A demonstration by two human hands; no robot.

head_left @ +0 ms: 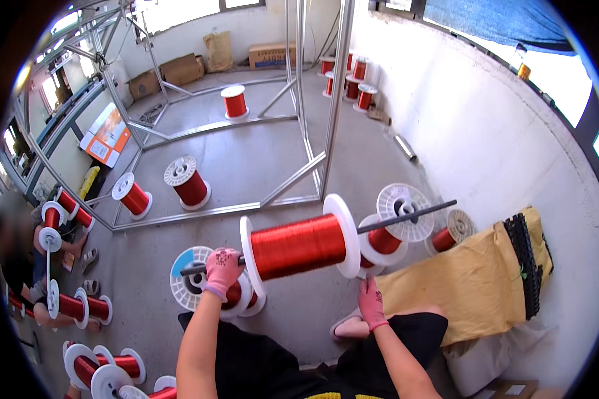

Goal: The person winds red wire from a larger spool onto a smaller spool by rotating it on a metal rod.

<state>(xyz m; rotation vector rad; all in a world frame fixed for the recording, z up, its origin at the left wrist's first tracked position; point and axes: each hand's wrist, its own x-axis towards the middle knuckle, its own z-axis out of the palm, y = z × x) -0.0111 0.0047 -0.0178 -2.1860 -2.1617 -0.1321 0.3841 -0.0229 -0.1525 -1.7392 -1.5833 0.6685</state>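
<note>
A large spool of red wire (299, 247) with white flanges lies on its side in front of me, a dark rod (416, 217) running through its centre. My left hand (223, 267), in a pink glove, is closed around the rod's left end, beside the left flange. Under the right flange is my right hand (371, 300), also gloved in pink. Its fingers are pinched together, and what they hold, if anything, is too small to make out. Upright spools stand beneath both rod ends: one with a blue-marked top (188, 282) and one with a white top (404, 206).
A metal frame (199, 217) surrounds several red spools ahead. Yellow sacking (459, 282) lies to my right near a white wall (472, 120). More spools (86, 307) lie at left, beside a seated person (30, 279). Spools (365, 97) and cardboard boxes (273, 56) stand farther back.
</note>
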